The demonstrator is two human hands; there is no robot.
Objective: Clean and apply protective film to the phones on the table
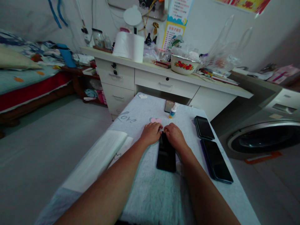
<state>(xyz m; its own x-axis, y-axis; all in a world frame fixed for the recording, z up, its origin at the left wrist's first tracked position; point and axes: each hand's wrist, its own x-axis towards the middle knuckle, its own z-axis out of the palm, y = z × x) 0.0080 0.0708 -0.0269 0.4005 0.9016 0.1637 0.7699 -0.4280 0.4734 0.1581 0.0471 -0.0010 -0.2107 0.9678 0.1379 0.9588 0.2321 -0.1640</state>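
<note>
A black smartphone (166,156) lies screen up on the cloth-covered table (150,193), its near end toward me. My left hand (152,132) is at the phone's far left corner, with fingers curled and pressed together. Opposite it, my right hand (174,136) covers the far right corner, its fingers bent in a pinch. The fingertips of both hands almost meet over the phone's far edge. Whatever is between them is too small or hidden to make out. Just beyond my left hand is a pink heart-shaped print (156,120) on the cloth.
A small spray bottle (172,112) stands beside another phone (169,106) at the table's far end. To the right lie stacked phones (204,127) and a larger dark phone (217,161). Folded white cloth (100,159) lies left. Behind is a white desk (150,78); a washing machine (269,118) stands right.
</note>
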